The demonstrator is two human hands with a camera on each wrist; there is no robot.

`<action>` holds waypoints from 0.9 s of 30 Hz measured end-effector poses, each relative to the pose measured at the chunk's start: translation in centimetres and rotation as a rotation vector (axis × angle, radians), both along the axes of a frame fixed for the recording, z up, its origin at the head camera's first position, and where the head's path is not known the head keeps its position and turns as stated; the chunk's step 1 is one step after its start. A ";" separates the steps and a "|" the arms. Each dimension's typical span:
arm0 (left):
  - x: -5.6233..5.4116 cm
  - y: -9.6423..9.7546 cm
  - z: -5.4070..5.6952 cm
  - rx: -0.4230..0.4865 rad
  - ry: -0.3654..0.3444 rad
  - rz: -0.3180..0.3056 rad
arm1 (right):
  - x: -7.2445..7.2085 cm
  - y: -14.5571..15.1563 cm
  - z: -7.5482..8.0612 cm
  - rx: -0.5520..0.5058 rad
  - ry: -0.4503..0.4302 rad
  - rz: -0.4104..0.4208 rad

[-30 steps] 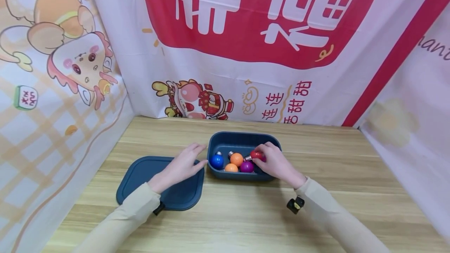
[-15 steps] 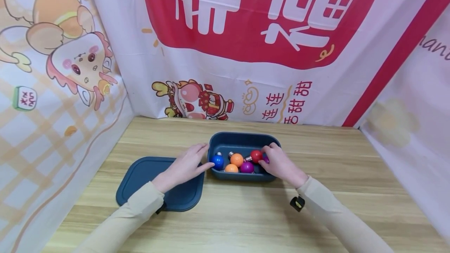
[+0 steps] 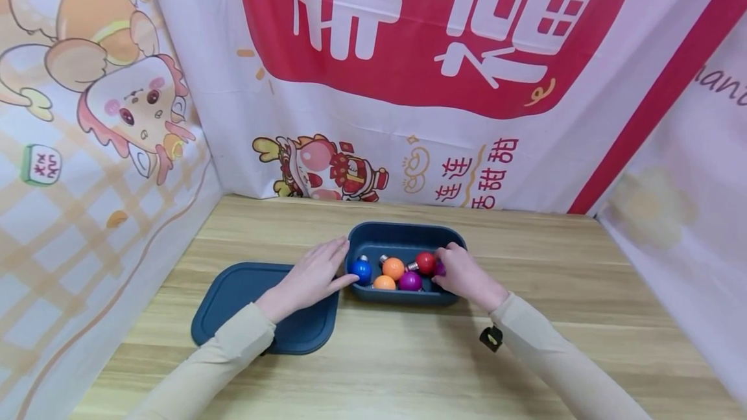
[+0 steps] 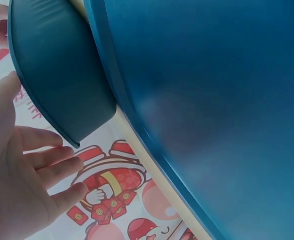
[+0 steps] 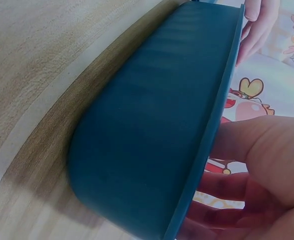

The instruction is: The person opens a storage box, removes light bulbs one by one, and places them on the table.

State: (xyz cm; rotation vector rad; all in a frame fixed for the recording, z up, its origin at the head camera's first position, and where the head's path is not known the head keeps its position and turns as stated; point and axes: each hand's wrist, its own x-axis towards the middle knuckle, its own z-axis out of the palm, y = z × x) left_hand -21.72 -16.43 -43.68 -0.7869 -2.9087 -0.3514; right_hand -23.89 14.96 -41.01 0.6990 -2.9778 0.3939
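A dark blue box [image 3: 403, 298] holds several small round light bulbs with metal screw bases. My right hand [image 3: 469, 277] reaches over its right end, thumb and fingers curled round a purple bulb [image 3: 440, 268] that they partly cover. Just left of those fingertips lies a red bulb [image 3: 425, 262], near another purple bulb [image 3: 410, 280]. Two orange bulbs, one of them the upper orange bulb [image 3: 393, 268], are in the middle. At the left end is a blue bulb [image 3: 361, 269]. My left hand [image 3: 306, 280] rests at the left rim, fingers extended, thumb over the edge.
The box's matching flat lid [image 3: 303, 336] lies on the wooden table [image 3: 397, 368] to the left, partly under my left forearm. Printed cloth [image 3: 385, 96] hangs behind the table and along both sides.
My right hand has let go of the red bulb and shifted slightly right to the purple one. The left hand has moved a little right, its thumb now over the box rim.
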 end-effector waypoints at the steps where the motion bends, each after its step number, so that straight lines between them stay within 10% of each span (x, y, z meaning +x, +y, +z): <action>1: 0.0 0.0 0.0 -0.005 -0.002 0.000 | 0.0 0.0 0.0 0.009 -0.003 0.002; 27: 0.0 0.1 -0.1 -0.061 0.031 -0.026 | -0.6 -0.4 -0.7 0.022 -0.133 -0.049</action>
